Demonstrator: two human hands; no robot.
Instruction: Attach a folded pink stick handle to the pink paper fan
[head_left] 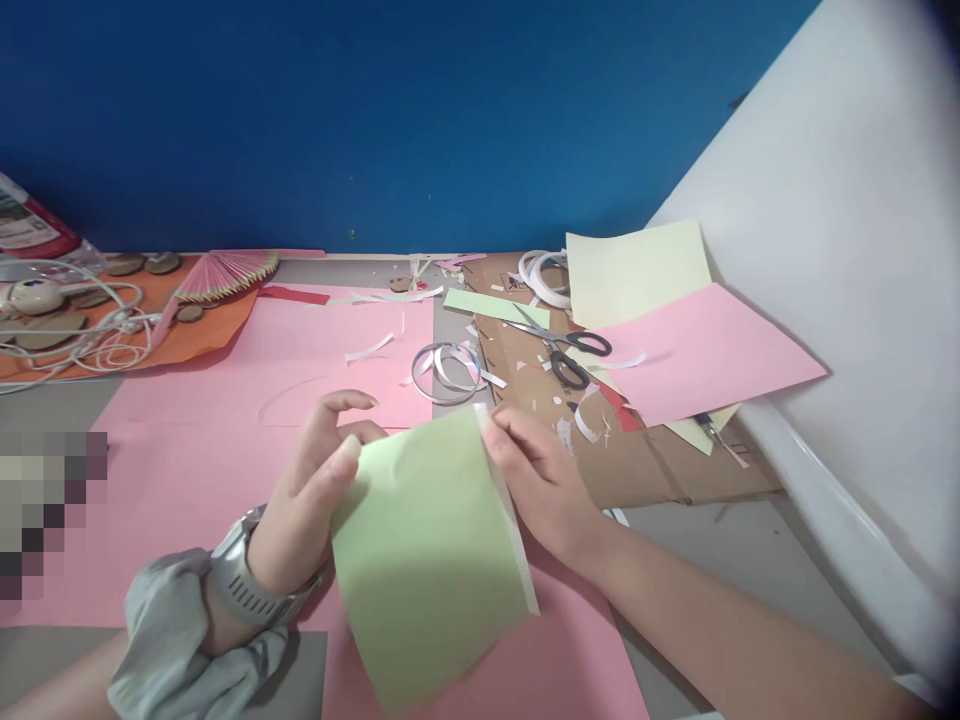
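A sheet of light green paper is held up over the pink paper, with a white strip running down its right edge. My left hand, with a watch and a grey-green scrunchie at the wrist, grips the sheet's upper left edge between thumb and fingers. At the top right corner, my right hand pinches the paper by the top of the white strip. Beneath lie large pink sheets. Just beyond the hands are a ring of clear tape and several white paper scraps.
Black-handled scissors lie on a cardboard sheet. White tape rolls, a pink sheet and a pale yellow sheet are at the right, beside a white wall. A pink folded fan, white cables and a bottle sit at the left.
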